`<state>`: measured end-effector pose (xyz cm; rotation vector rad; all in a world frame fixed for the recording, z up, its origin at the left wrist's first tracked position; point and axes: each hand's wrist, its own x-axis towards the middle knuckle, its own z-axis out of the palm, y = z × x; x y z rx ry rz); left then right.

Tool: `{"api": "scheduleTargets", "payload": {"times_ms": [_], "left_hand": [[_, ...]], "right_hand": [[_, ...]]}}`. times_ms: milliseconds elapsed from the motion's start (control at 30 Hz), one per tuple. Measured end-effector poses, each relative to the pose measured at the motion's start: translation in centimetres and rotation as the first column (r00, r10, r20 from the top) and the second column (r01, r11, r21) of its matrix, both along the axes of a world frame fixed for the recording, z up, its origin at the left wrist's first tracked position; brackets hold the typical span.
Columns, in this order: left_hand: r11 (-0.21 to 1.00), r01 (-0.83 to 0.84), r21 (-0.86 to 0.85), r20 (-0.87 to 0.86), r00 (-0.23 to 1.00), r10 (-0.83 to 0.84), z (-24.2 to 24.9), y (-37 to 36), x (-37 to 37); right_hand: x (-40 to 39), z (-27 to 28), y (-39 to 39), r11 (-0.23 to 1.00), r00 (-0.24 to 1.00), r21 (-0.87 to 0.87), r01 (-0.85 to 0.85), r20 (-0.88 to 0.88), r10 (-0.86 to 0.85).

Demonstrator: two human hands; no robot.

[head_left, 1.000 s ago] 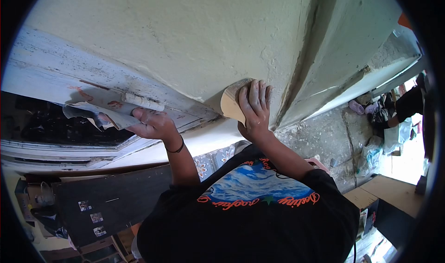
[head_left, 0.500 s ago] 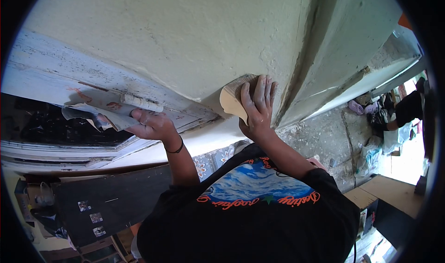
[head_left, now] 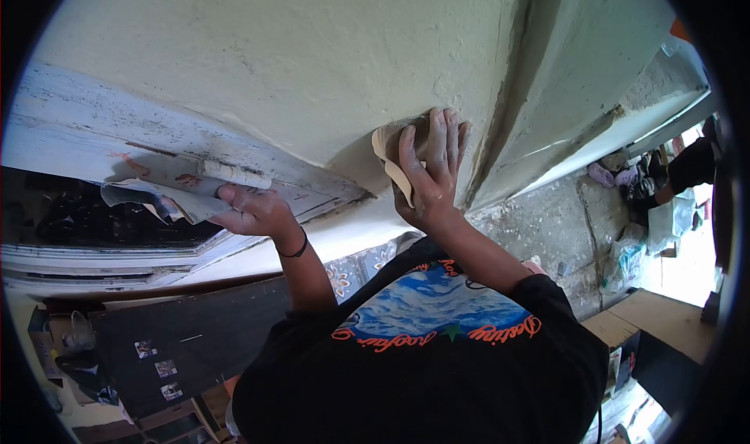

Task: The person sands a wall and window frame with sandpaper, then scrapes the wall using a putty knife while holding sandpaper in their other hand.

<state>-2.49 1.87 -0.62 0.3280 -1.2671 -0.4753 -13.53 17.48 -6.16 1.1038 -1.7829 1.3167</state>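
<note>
Sandpaper [head_left: 399, 178], its pale backing bowed outward, is held against a cream-painted wall [head_left: 328, 61] by a worker's right hand [head_left: 432, 177], fingers extended over the sheet and dusted with white powder. The left hand [head_left: 254, 211], also dusty, grips a crumpled grey sheet [head_left: 176, 201] between thumb and fingers, beside a white-coated hinge [head_left: 234, 173] on a weathered, blue-white frame [head_left: 86, 104]. Dark glossy material [head_left: 86, 217] shows behind the frame. A black band [head_left: 294, 245] circles the left wrist.

Below the hands, the worker's black T-shirt [head_left: 422, 389] bears a blue wave print with orange lettering, upside down from this angle. Floral tiles [head_left: 339, 280] are visible beside the left forearm. At lower left lies a dark panel [head_left: 219, 311] bearing three small picture stickers [head_left: 165, 368]. To the right, past a spattered concrete floor [head_left: 539, 229], purple footwear [head_left: 601, 175] sits near plastic bags [head_left: 625, 256] and a second person [head_left: 691, 166] in dark clothing, only partly in view. Brown boards [head_left: 664, 323] stand at lower right.
</note>
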Motion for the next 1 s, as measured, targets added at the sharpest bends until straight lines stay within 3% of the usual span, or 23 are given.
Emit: {"api": "scheduleTargets", "payload": {"times_ms": [300, 733, 833, 1000], "left_hand": [[0.999, -0.019, -0.029, 0.032, 0.999, 0.020, -0.3, -0.1, 0.2], [0.999, 0.005, -0.047, 0.124, 0.992, 0.000, -0.4, -0.5, 0.8], [0.998, 0.012, -0.064, 0.046, 0.999, -0.010, -0.3, -0.4, 0.4], [0.999, -0.030, -0.026, 0.087, 0.996, 0.032, 0.3, 0.6, 0.2]], "right_hand": [[0.6, -1.7, 0.1, 0.999, 0.997, -0.040, 0.024, -0.072, -0.027], [0.8, -0.4, 0.6, 0.995, 1.000, -0.097, -0.008, -0.023, 0.005], [0.9, -0.1, 0.8, 0.999, 1.000, -0.035, 0.009, 0.000, -0.009], [1.1, -0.5, 0.9, 0.998, 0.998, -0.006, 0.064, -0.001, -0.064]]}}
